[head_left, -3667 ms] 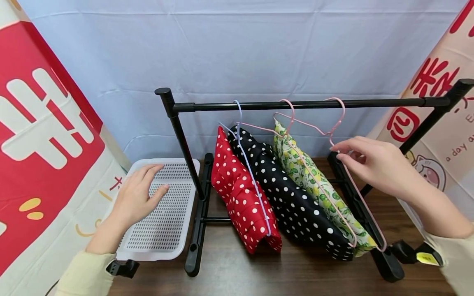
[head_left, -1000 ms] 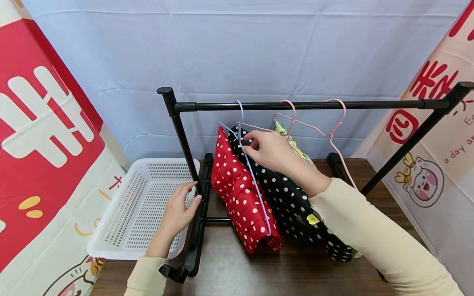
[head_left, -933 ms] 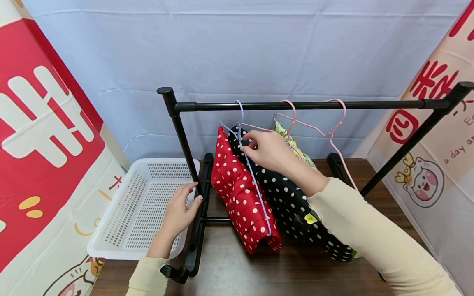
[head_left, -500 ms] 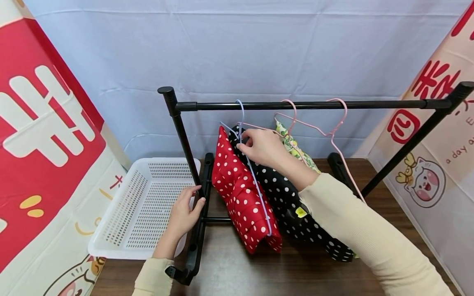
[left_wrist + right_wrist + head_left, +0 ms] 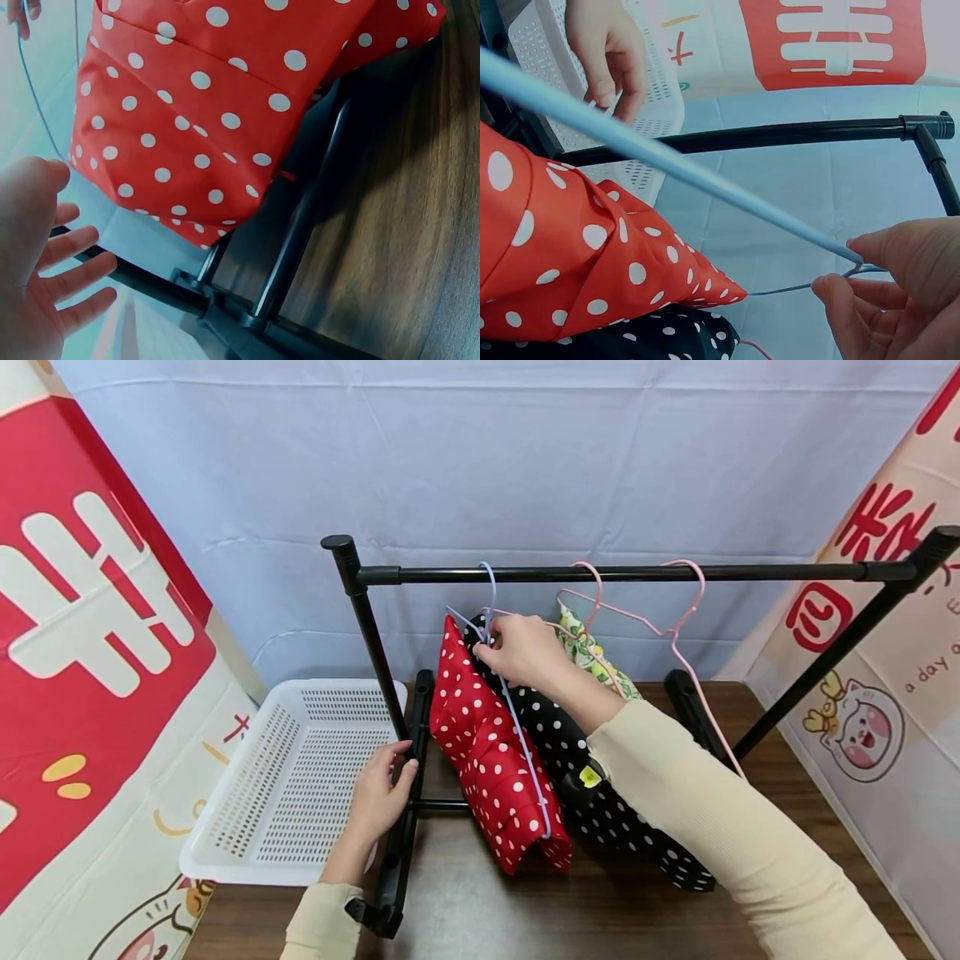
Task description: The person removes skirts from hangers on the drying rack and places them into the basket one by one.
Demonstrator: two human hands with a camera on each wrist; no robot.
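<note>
My right hand (image 5: 525, 647) pinches the lavender clothes hanger (image 5: 522, 743) just below its hook, thumb and forefinger at the neck in the right wrist view. The hanger's hook goes over the black rack's top bar (image 5: 525, 574). A red cloth with white dots (image 5: 480, 752) hangs on this hanger. Beside it hang a black dotted cloth (image 5: 645, 835) and a lemon-print cloth (image 5: 592, 656), partly behind my right arm. My left hand (image 5: 378, 797) is at the rack's left post, fingers spread in the left wrist view and holding nothing.
A white perforated basket (image 5: 225, 810) sits left of the rack on the wooden table (image 5: 465, 918). Two pink hangers hang farther right on the bar, one being the rightmost hanger (image 5: 686, 652). The rack's left foot (image 5: 393, 877) lies between basket and cloths.
My right hand has gone from the rightmost pink hanger to the lavender one, then slightly up to its neck. My left hand has moved right, from over the basket to the left post.
</note>
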